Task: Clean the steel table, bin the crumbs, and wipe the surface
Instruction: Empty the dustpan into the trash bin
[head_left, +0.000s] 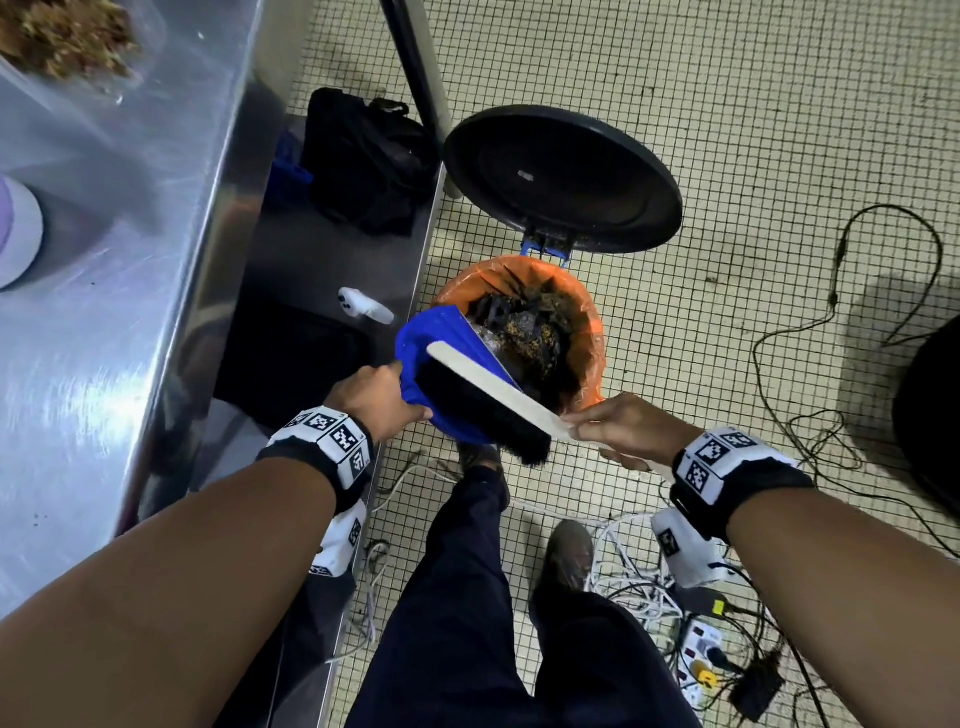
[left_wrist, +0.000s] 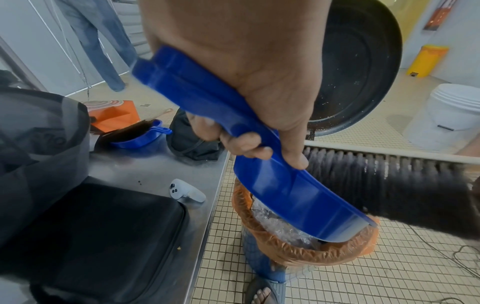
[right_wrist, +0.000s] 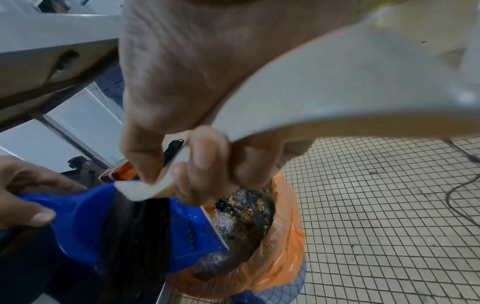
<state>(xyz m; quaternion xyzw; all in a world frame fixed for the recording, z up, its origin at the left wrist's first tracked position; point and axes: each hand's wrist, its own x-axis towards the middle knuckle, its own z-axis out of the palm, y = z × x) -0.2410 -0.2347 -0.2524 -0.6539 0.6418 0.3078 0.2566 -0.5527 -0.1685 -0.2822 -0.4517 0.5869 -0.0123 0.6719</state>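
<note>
The left hand (head_left: 376, 397) has its grip wrapped round the handle of the blue dustpan (head_left: 447, 343), fingers curled under and thumb on top in the left wrist view, and it tips the pan so its open lip points toward 1 o'clock, over the mouth of the bin (head_left: 587, 322). The right hand (head_left: 621, 426) has its grip closed on the pale wooden handle of the brush (head_left: 493, 387), thumb and fingers pinching the flat stock; the brush lies across the dustpan, its black bristles (left_wrist: 376, 185) inside the pan's hollow. A few yellow crumbs (right_wrist: 191, 230) cling to the pan's blue floor near its lip, and many more are scattered over the dark rubbish inside the bin, at 3 o'clock of the pan. The bin is lined with an orange bag (right_wrist: 283, 246) folded over its rim, and its black round lid (head_left: 561, 176) stands raised at 12 o'clock. The steel bench (head_left: 104, 312) runs along the 9 o'clock side of the head view, with a heap of brown crumbs (head_left: 67, 36) at its far end near 11 o'clock. On the lower shelf (left_wrist: 155, 170) under the bench lie a white controller (head_left: 363, 306), a black bag (head_left: 363, 156) and a black case (left_wrist: 91, 236). Cables and a power strip (head_left: 701, 649) sprawl on the tiled floor (head_left: 727, 78) at 5 o'clock.
</note>
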